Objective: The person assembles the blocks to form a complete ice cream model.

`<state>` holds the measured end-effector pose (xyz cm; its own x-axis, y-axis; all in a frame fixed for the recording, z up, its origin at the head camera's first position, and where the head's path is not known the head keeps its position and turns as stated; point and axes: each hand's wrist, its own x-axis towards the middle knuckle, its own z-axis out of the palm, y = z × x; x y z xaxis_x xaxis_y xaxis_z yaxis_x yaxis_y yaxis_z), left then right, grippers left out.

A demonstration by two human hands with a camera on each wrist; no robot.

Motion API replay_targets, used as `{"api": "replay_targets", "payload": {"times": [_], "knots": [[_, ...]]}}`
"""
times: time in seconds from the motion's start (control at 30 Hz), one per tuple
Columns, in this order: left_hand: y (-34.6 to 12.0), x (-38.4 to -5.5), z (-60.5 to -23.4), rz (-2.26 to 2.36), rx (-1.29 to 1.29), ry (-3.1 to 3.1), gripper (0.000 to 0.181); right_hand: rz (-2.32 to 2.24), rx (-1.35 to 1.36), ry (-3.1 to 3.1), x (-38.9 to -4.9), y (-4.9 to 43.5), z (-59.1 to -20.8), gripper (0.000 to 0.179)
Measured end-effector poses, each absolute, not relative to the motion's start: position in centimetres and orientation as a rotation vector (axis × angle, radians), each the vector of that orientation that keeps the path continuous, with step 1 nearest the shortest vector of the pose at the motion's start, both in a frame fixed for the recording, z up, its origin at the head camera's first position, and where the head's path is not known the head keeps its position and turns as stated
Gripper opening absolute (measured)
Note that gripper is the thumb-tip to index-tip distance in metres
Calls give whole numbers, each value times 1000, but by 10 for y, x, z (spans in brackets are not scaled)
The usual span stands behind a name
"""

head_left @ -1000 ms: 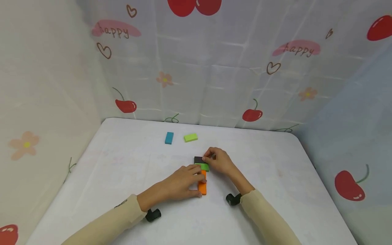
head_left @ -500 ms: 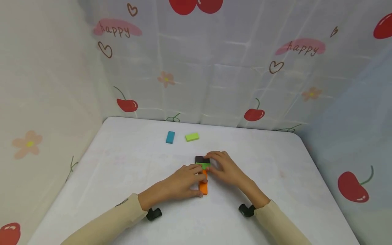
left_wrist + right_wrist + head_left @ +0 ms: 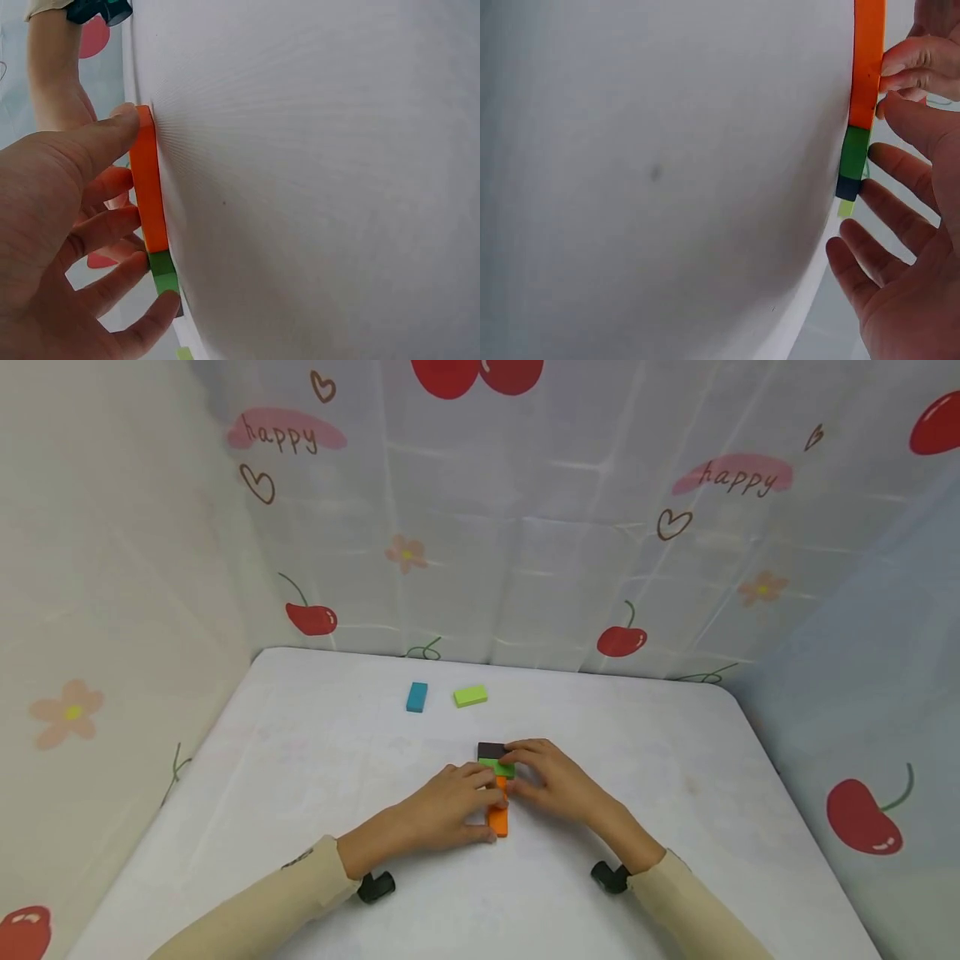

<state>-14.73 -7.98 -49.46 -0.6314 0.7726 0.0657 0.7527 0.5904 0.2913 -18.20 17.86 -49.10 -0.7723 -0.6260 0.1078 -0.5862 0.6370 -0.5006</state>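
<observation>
An orange block [image 3: 498, 821], a green block [image 3: 506, 769] and a black block [image 3: 491, 750] lie flat and joined edge to edge in a T shape on the white table. My left hand [image 3: 444, 810] rests along the orange block, thumb at its near end and fingers spread up to the green one. From the other side, my right hand [image 3: 561, 783] touches the row with loosely bent fingers. Its thumb is by the orange block [image 3: 866, 64], and its fingertips reach the green [image 3: 854, 152] and black [image 3: 847, 187] blocks. Both hands partly cover the blocks in the head view.
Farther back on the white table [image 3: 337, 727] lie a blue block [image 3: 417, 697] and a lime-green block [image 3: 470, 696], set apart from each other. A printed curtain [image 3: 495, 568] hangs along the table's back edge and both sides.
My right hand has come away from the black block's right end, back toward me, and now touches the row's right side. My left hand has stayed in place.
</observation>
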Motion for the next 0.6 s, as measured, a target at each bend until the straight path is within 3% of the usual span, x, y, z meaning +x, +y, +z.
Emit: {"api": "replay_targets", "payload": {"times": [0.3,0.6], "knots": [[-90,-150,-485,504,1261,2717,36,-726,-996,2808,-182,171,-493,36],[-103,-179,-481,532,1044,2820,32,-731,-944,2811,-180,170,-493,36]]}}
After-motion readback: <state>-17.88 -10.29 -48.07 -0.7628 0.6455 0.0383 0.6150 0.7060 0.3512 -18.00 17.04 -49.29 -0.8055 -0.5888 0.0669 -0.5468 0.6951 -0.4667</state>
